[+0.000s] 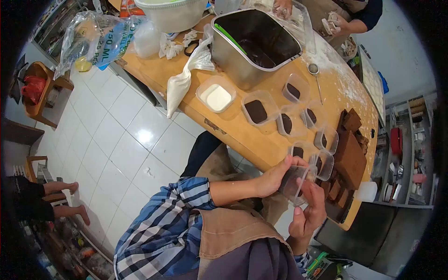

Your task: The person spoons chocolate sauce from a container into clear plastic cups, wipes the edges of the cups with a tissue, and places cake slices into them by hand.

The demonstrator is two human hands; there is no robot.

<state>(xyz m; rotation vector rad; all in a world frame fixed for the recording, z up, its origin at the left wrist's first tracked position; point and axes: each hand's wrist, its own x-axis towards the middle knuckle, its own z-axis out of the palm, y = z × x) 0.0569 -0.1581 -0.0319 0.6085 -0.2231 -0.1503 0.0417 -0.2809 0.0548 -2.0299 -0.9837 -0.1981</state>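
Note:
Both my hands hold one clear plastic cup [294, 185] near the table's front edge. My left hand [275, 179] grips its far side; my right hand [308, 210] has its fingers at the rim on the near side. Several clear cups with dark brown pieces inside, one of them a larger cup [256, 111], stand just beyond. A cup of white cream [217, 97] sits further left, beside a filled piping bag [179, 88]. Brown cake blocks [351, 158] lie to the right of my hands.
A deep metal container [242, 70] with dark contents and a green-handled tool stands behind the cups. A small strainer [313, 69] lies near flour. Another person's hands [336, 24] work at the far side. Plastic packaging [105, 42] hangs over the left edge.

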